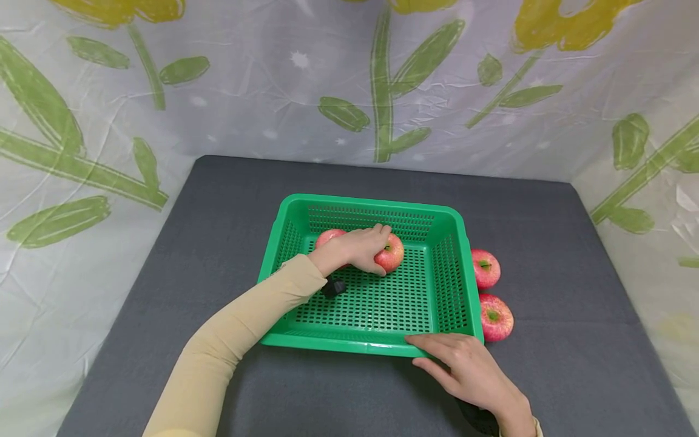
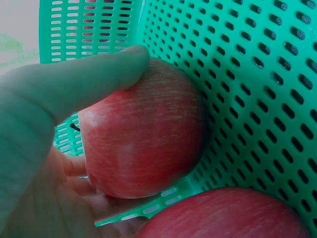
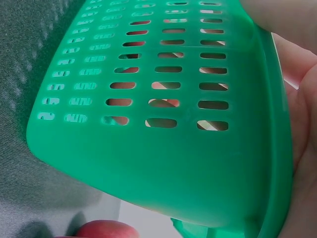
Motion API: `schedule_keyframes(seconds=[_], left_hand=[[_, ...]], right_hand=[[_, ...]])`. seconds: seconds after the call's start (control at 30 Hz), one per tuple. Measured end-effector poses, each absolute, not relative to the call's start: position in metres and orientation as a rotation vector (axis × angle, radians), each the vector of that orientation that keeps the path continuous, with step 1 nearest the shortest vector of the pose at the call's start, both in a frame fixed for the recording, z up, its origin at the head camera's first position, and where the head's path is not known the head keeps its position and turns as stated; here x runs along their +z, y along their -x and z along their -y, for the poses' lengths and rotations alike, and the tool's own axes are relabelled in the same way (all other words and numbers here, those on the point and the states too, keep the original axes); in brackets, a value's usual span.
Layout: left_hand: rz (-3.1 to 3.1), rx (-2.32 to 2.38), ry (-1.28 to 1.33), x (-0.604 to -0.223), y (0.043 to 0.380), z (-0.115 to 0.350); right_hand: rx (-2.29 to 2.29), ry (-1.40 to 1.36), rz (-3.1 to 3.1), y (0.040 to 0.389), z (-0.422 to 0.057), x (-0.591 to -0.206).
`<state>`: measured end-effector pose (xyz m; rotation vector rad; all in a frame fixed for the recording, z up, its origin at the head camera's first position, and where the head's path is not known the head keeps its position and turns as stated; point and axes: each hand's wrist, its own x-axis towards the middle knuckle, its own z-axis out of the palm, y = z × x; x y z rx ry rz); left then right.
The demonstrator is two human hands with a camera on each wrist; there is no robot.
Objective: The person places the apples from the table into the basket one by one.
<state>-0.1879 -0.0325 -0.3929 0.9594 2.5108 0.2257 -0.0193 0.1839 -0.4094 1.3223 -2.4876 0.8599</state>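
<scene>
A green plastic basket (image 1: 371,350) with slotted walls sits on the table. Inside it my left hand (image 1: 364,246) grips a red apple (image 1: 389,255); the left wrist view shows the thumb across that apple (image 2: 143,139) and the fingers beneath it. A second apple (image 1: 329,236) lies in the basket, partly hidden by the left forearm. At the basket's near right corner, my right hand (image 1: 464,367) holds the rim (image 3: 280,148), fingers over the top and thumb on the outer side.
Two more apples, one farther back (image 1: 486,268) and one nearer (image 1: 496,317), stand against the basket's right outer side. Dark grey cloth covers the table (image 1: 562,364). Behind it hangs a pale curtain (image 1: 262,79) printed with flowers.
</scene>
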Motion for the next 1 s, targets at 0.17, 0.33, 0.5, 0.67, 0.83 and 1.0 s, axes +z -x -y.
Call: schedule_keyframes(seconds=[0.17,0.33,0.5,0.67,0.83,1.0], left_hand=[[-2.504,0.214,-0.967,-0.389,0.188,0.033],[-2.497,0.302,-0.97,-0.368,0.185,0.041],[-2.555,0.429,-1.057,-0.335,0.172,0.057],[-2.636,0.563,-1.101,-0.314,0.153,0.084],[-2.692,0.802,-1.058,-0.312,0.137,0.121],[-2.764,0.996,-0.891,-0.322,0.123,0.162]], right_hand=[[0.854,-1.316,2.493,0.019,-0.185,-0.409],[0.848,-1.312,2.494,0.019,-0.185,-0.409],[0.85,-1.312,2.492,0.019,-0.186,-0.41],[0.854,-1.311,2.49,0.019,-0.186,-0.41],[0.846,-1.312,2.49,0.019,-0.186,-0.409],[0.83,-1.312,2.499,0.018,-0.185,-0.409]])
